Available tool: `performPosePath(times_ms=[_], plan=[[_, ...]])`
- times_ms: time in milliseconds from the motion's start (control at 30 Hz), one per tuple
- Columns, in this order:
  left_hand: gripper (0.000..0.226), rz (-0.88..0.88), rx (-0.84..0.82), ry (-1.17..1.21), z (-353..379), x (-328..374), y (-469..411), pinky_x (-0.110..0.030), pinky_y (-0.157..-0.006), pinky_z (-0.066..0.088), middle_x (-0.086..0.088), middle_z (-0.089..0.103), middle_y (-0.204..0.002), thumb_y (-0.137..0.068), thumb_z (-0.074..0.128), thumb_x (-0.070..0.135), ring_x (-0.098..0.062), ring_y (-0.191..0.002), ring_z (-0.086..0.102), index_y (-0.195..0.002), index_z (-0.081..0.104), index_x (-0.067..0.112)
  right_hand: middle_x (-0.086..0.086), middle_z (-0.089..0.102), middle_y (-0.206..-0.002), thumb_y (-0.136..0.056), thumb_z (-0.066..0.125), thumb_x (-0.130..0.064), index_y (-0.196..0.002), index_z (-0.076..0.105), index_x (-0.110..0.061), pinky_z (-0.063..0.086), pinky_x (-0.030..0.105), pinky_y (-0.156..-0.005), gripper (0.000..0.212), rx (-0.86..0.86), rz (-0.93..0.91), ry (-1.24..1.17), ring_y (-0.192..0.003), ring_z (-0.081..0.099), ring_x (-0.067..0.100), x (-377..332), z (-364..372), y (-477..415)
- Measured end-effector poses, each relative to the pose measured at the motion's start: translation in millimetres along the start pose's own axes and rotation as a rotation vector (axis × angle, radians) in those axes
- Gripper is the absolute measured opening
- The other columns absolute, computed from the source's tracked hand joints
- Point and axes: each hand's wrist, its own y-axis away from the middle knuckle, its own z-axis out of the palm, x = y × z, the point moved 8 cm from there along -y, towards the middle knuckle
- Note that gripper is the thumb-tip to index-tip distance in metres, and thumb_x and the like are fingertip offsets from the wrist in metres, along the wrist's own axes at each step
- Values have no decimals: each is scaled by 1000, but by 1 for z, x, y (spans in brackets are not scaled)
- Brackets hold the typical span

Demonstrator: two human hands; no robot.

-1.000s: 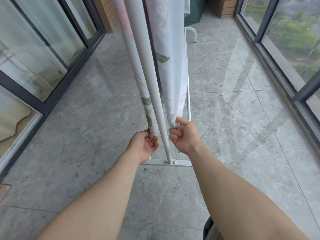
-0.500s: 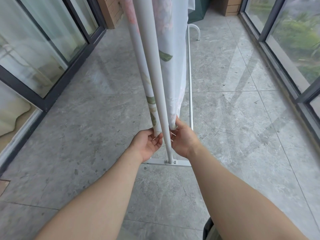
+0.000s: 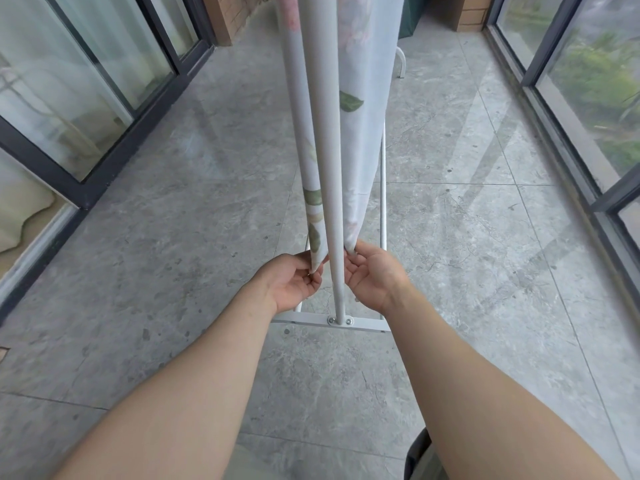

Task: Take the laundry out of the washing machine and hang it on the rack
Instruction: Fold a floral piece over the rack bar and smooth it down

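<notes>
A white sheet [image 3: 363, 133] with green leaf and faint pink flower prints hangs over the rack [image 3: 325, 161], one layer falling on each side of the rack's white upright pole. The pole runs down to a flat base bar bolted at its foot, which rests on the grey tile floor [image 3: 173, 271].

The left hand [image 3: 294, 282] is low on the left side of the pole, its fingertips pinching the bottom corner of the left layer, just under a green leaf print. The right hand [image 3: 374, 275] is on the other side of the pole, palm turned inward, with thumb and fingers closed on the bottom corner of the right layer. Both hands are just above the base bar and close to the pole, with the pole between them. Both forearms reach in from the bottom of the view.

A thin white rail of the rack runs along the floor behind the right layer, toward a curved foot farther back. Dark-framed glass doors [image 3: 86, 98] line the left side, and windows [image 3: 588, 81] with greenery behind them line the right.
</notes>
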Motion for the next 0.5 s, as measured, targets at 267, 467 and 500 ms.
performPosePath(times_ms=[267,467,500], plan=[[21,78,24,21,2,4,0,-20,-58,53,-16,60,-112,-94,50,-5,-15,-78,59,-99,67,4,13,75,-90,-94,63,-1,-104,72,2,60,26,-63,14,47,2,149,-72,73,18,6,-1,9],[29,109,25,-19,7,2,0,-20,-64,48,-2,70,-77,-91,55,-2,-10,-65,63,-83,76,16,10,76,-84,-94,66,-6,-96,75,-2,58,24,-58,10,124,-5,207,-62,71,15,10,-8,12],[32,115,15,-29,8,2,0,-20,-65,47,-1,70,-75,-90,56,-1,-9,-63,62,-78,79,19,9,76,-83,-94,66,-7,-96,75,-3,58,24,-59,10,134,1,209,-62,71,14,12,-10,12]])
